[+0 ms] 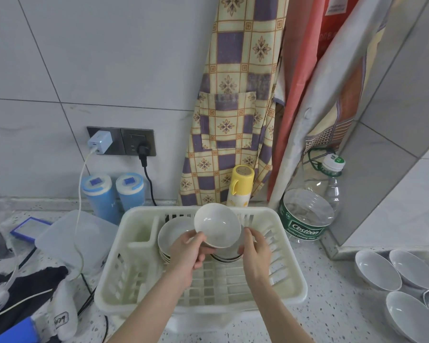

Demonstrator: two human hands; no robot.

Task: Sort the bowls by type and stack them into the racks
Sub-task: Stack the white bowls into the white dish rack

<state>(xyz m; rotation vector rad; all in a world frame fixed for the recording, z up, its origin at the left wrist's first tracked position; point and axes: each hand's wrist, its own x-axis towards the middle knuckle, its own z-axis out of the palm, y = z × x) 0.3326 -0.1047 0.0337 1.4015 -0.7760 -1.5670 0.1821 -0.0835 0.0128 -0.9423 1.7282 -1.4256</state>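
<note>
A cream plastic dish rack (290, 276) stands on the counter in front of me. My left hand (187, 253) grips the lower rim of a white bowl (217, 224), tilted with its inside facing me, over the rack's back half. My right hand (255, 253) is beside it, fingers curled on a dark-rimmed bowl (227, 254) that sits in the rack under the held one. A stack of shallow white bowls (174, 233) leans in the rack to the left. Several loose white bowls (378, 271) lie on the counter at the far right.
A large Cestbon water bottle (307, 219) stands right of the rack and a yellow flask (240, 186) behind it. Two blue canisters (114, 194), a clear lidded box (74, 236), cables and a white glove (62, 313) crowd the left. Aprons hang on the wall.
</note>
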